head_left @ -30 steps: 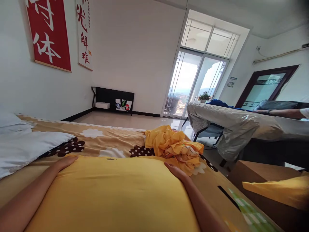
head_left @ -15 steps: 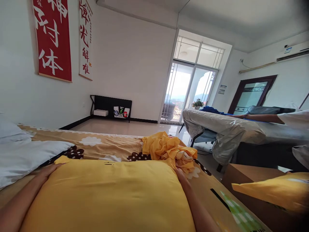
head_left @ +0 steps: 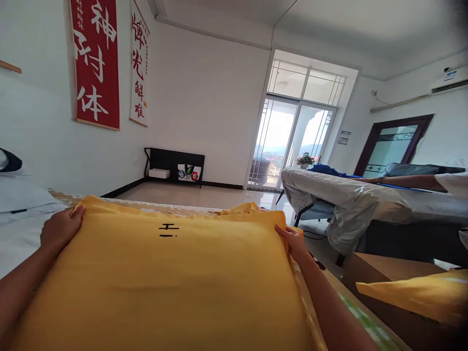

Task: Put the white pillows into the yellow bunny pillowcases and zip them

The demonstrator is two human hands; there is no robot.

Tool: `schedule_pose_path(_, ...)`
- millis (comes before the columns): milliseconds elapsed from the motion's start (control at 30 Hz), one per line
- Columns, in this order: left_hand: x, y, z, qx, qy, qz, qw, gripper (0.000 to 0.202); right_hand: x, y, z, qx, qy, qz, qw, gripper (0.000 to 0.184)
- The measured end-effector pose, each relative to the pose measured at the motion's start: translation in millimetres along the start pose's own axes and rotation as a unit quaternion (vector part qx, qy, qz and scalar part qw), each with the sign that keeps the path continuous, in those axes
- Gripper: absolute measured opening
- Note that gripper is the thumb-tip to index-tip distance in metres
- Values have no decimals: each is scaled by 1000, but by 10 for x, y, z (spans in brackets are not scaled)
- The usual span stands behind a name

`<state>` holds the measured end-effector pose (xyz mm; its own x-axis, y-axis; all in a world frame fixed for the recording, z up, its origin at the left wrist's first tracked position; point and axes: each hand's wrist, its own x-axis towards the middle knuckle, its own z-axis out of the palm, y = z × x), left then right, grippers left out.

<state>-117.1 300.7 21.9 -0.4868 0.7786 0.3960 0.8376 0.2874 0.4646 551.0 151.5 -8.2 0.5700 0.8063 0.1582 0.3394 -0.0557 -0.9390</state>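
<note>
A plump yellow pillow [head_left: 183,282] with small black lettering near its far edge fills the lower part of the head view. My left hand [head_left: 62,226] is closed on its far left corner. At the far right corner, my right hand [head_left: 292,239] pinches the edge of the same pillow. The pillow's near end runs out of the bottom of the view. Behind its far edge, part of a crumpled yellow cloth [head_left: 243,208] shows; the pillow hides the rest.
White bedding [head_left: 22,224] lies to the left. On the right stand a cardboard box [head_left: 387,265] with a yellow cloth piece [head_left: 417,292] over it and a plastic-covered table [head_left: 336,192]. Another person's arm [head_left: 409,181] reaches across that table. A low black shelf [head_left: 164,158] stands by the wall.
Both hands have raised the pillow's far edge, so its lettering shows fully and it covers more of the bed and the crumpled cloth. The camera view has shifted slightly.
</note>
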Motion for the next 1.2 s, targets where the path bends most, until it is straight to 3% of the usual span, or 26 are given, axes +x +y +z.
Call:
schedule_pose_path(100, -199, 439, -231, 55, -52, 55, 996, 53, 56, -290, 216, -121, 29, -24, 992, 48)
schedule_pose_path(167, -475, 809, -163, 27, -64, 158, 985, 57, -8, -440, 628, -189, 22, -52, 980, 54)
schedule_pose_path(233, -865, 1134, 135, 2, -115, 247, 962, 59, -193, -459, 1175, -242, -24, -85, 966, 54)
schedule_pose_path(300, -1283, 1315, 569, 4, -195, 300, 934, 52, -446, -329, 1671, -280, -104, -110, 948, 43)
schedule_pose_path(367, -1587, 1309, 961, 16, -272, 312, 910, 44, -659, -117, 1941, -311, -162, -120, 929, 32)
schedule_pose_path(400, -1659, 1244, 1090, 20, -294, 313, 903, 44, -724, -14, 1970, -325, -178, -122, 921, 29)
schedule_pose_path(433, -1673, 1149, 1161, 26, -309, 307, 900, 45, -758, 75, 1937, -338, -186, -123, 914, 31)
schedule_pose_path(500, -1568, 903, 1134, 41, -314, 286, 905, 50, -763, 188, 1747, -361, -178, -118, 908, 38)
schedule_pose_path(633, -1376, 329, 737, 46, -290, 279, 914, 55, -875, 268, 1275, -379, -129, -122, 908, 49)
schedule_pose_path(733, -1642, -174, 492, -29, -240, 348, 906, 54, -1266, 469, 984, -367, -96, -159, 911, 56)
schedule_pose_path(800, -1938, -545, 422, -86, -185, 365, 908, 55, -1609, 757, 785, -352, -69, -196, 913, 60)
schedule_pose_path(900, -2299, -1050, 374, -122, -121, 292, 941, 58, -2078, 1300, 430, -337, -34, -210, 917, 69)
schedule_pose_path(1000, -2460, -1388, 289, -142, -121, 182, 965, 65, -2374, 1701, 43, -334, -37, -157, 929, 78)
schedule_pose_path(1100, -2549, -1591, 166, -120, -125, 83, 981, 72, -2487, 1834, -243, -304, -29, -105, 947, 81)
schedule_pose_path(1200, -2645, -1713, 28, -39, -74, 44, 996, 69, -2495, 1767, -334, -253, 14, -49, 966, 79)
